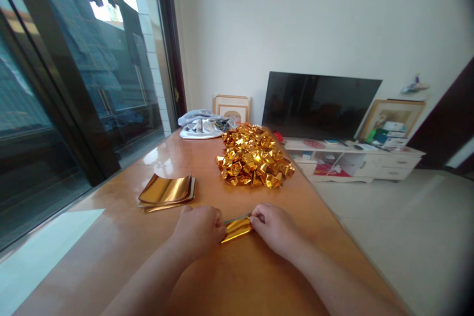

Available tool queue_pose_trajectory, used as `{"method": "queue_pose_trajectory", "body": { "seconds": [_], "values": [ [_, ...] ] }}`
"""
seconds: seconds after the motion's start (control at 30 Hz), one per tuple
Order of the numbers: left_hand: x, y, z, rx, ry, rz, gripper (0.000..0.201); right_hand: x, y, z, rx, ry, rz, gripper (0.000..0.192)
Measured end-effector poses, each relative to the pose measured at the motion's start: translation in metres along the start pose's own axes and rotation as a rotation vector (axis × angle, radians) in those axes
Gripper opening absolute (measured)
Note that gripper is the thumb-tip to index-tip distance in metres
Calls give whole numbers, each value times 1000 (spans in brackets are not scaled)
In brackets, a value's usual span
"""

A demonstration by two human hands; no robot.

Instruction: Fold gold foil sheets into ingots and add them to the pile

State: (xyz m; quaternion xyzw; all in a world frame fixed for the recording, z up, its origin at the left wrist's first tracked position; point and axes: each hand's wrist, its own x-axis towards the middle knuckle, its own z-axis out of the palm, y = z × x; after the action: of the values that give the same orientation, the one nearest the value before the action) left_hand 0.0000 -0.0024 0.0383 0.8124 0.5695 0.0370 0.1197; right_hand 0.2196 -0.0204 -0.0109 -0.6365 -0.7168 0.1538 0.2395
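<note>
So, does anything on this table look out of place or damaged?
Nothing stands out. Both hands, left hand and right hand, hold a gold foil sheet; the flat foil stack and folded foil pile sit tidy.

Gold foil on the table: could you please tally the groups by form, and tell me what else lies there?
Folded strip held between left hand and right hand: 1
Stack of flat gold sheets: 1
Heap of folded gold pieces: 1, pieces too many to count
Grey cloth bundle: 1
Total: 4
</note>
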Motion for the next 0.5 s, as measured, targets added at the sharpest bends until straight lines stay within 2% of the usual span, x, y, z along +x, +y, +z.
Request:
{"method": "queue_pose_trajectory", "body": {
  "seconds": [0.5],
  "values": [
    [3,-3,8,72,37,-4,16,2,0,4,-19,14,81,13]
  ]
}}
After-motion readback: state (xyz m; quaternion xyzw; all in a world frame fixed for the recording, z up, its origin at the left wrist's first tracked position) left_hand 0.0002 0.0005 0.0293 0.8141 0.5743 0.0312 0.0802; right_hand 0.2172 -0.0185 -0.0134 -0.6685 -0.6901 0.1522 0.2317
